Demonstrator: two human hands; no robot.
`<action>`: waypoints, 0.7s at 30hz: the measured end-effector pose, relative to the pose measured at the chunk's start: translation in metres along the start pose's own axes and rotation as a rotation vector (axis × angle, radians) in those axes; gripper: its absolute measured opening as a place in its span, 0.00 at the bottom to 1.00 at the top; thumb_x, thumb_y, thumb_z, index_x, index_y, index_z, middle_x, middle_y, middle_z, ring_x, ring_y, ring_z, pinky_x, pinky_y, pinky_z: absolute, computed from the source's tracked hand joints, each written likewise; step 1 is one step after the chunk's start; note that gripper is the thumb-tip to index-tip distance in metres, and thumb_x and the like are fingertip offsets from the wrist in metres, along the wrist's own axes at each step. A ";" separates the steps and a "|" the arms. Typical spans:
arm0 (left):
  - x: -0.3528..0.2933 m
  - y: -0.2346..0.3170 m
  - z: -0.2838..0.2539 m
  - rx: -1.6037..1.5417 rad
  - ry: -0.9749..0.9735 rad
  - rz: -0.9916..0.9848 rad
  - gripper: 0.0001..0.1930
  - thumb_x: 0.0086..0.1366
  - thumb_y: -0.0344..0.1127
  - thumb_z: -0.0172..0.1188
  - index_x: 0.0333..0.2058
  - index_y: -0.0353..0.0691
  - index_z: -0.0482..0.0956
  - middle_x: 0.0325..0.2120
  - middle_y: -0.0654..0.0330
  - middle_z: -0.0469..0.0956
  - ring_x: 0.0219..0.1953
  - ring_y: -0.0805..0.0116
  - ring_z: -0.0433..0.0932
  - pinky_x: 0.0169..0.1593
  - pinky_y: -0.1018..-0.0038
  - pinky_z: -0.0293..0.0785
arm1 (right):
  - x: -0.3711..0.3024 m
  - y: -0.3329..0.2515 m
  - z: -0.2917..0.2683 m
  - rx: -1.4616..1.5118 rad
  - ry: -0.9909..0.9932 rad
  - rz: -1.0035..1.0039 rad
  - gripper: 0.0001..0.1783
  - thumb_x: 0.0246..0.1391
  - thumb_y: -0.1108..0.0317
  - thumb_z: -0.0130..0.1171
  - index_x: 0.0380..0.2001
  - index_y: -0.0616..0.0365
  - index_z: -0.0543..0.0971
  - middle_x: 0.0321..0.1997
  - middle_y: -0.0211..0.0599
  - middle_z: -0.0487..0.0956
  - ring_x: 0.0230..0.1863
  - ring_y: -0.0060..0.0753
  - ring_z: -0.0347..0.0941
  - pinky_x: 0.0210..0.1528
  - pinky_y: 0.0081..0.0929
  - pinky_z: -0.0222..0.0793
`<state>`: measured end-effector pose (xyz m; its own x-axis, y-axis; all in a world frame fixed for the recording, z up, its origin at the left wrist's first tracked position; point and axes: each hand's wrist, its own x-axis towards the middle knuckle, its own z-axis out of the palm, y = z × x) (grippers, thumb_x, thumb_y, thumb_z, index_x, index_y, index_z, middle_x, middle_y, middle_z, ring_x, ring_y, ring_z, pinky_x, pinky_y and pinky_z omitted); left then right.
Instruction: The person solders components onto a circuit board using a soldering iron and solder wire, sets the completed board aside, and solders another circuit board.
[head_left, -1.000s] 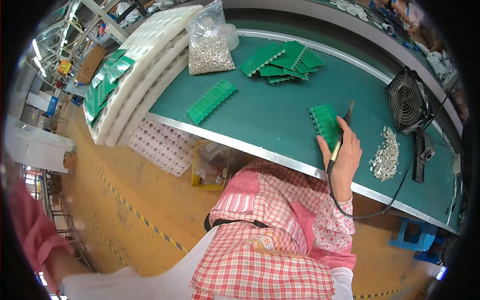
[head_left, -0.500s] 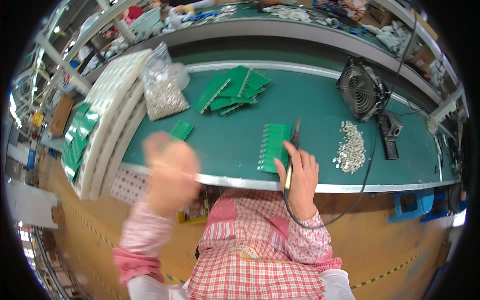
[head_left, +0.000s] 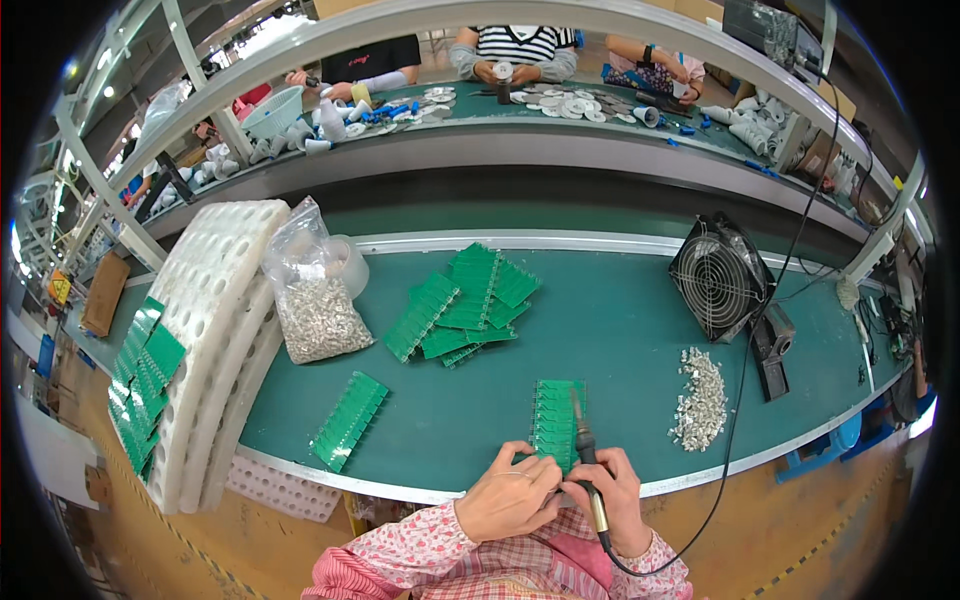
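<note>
Since half a second ago, the left hand (head_left: 508, 497) has come across from near the lone green board (head_left: 349, 421) to the near end of the circuit board (head_left: 554, 418), fingers curled; whether they pinch it cannot be told. That circuit board sits near the front edge of the table (head_left: 640, 320), its long axis running away from the person. Closed around the soldering iron (head_left: 586, 446), the right hand (head_left: 620, 495) points its tip forward and slightly left, over the board's right side.

Striped tape (head_left: 203, 560) crosses tan floor (head_left: 270, 525) — blue stool (head_left: 838, 440) by green workbench (head_left: 600, 310).
</note>
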<state>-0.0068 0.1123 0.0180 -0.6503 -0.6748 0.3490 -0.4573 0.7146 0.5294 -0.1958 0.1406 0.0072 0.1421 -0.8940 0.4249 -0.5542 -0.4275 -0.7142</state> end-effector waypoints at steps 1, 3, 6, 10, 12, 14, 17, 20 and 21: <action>-0.001 -0.002 -0.004 -0.026 0.022 0.001 0.12 0.56 0.35 0.63 0.31 0.40 0.68 0.26 0.59 0.71 0.33 0.60 0.76 0.52 0.58 0.64 | 0.002 0.003 0.003 -0.001 -0.013 0.013 0.13 0.40 0.74 0.73 0.31 0.56 0.80 0.31 0.39 0.69 0.31 0.41 0.69 0.31 0.32 0.67; -0.002 -0.014 -0.013 -0.064 0.044 -0.018 0.12 0.57 0.35 0.63 0.31 0.39 0.68 0.26 0.59 0.70 0.33 0.61 0.76 0.52 0.59 0.64 | 0.010 0.010 0.009 0.081 -0.045 -0.035 0.13 0.39 0.76 0.73 0.30 0.56 0.80 0.30 0.38 0.70 0.31 0.38 0.68 0.31 0.30 0.66; -0.024 -0.026 -0.028 0.195 0.086 -0.115 0.13 0.56 0.37 0.65 0.28 0.39 0.69 0.26 0.58 0.71 0.32 0.59 0.74 0.50 0.58 0.64 | 0.017 0.016 0.006 0.062 0.032 0.017 0.13 0.41 0.80 0.71 0.31 0.58 0.78 0.28 0.37 0.72 0.33 0.37 0.68 0.34 0.29 0.66; -0.051 -0.061 -0.068 0.624 0.361 -0.403 0.11 0.54 0.29 0.65 0.28 0.40 0.68 0.32 0.57 0.75 0.39 0.57 0.73 0.51 0.58 0.62 | 0.039 0.011 0.002 -0.220 0.133 0.198 0.24 0.41 0.75 0.73 0.44 0.54 0.76 0.39 0.41 0.72 0.36 0.41 0.71 0.42 0.33 0.70; -0.068 -0.078 -0.079 0.752 0.382 -0.509 0.11 0.52 0.25 0.64 0.28 0.40 0.68 0.36 0.58 0.76 0.42 0.57 0.73 0.52 0.59 0.60 | 0.038 0.009 0.013 -0.244 0.113 0.208 0.25 0.42 0.74 0.73 0.45 0.53 0.76 0.42 0.43 0.72 0.36 0.40 0.72 0.42 0.34 0.71; -0.087 -0.088 -0.089 0.844 0.360 -0.591 0.11 0.51 0.22 0.63 0.29 0.40 0.68 0.39 0.59 0.77 0.43 0.57 0.73 0.53 0.60 0.60 | 0.040 0.002 0.024 -0.134 0.083 0.242 0.27 0.44 0.73 0.73 0.49 0.51 0.75 0.44 0.44 0.71 0.35 0.38 0.75 0.38 0.34 0.73; -0.085 -0.085 -0.094 0.861 0.352 -0.594 0.11 0.52 0.22 0.62 0.29 0.40 0.68 0.39 0.58 0.77 0.43 0.57 0.74 0.53 0.61 0.60 | 0.035 0.001 0.025 -0.091 0.018 0.205 0.26 0.46 0.76 0.70 0.49 0.50 0.75 0.45 0.41 0.71 0.35 0.36 0.75 0.36 0.32 0.73; -0.056 -0.073 -0.087 0.651 0.426 -0.565 0.07 0.60 0.25 0.61 0.28 0.39 0.70 0.36 0.57 0.77 0.41 0.57 0.74 0.49 0.64 0.62 | 0.029 0.004 0.014 -0.022 0.001 0.238 0.26 0.46 0.76 0.70 0.50 0.50 0.75 0.45 0.41 0.71 0.34 0.37 0.75 0.35 0.32 0.73; -0.041 -0.072 -0.076 0.635 0.419 -0.552 0.07 0.60 0.25 0.61 0.28 0.39 0.70 0.36 0.57 0.77 0.41 0.57 0.74 0.49 0.64 0.62 | 0.028 0.007 0.009 -0.035 0.010 0.252 0.26 0.46 0.76 0.70 0.50 0.50 0.75 0.45 0.41 0.71 0.34 0.37 0.75 0.35 0.32 0.73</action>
<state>0.0992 0.0748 0.0246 -0.0277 -0.8716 0.4894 -0.9617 0.1568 0.2249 -0.1885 0.1118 0.0090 -0.0127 -0.9703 0.2416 -0.5995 -0.1860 -0.7785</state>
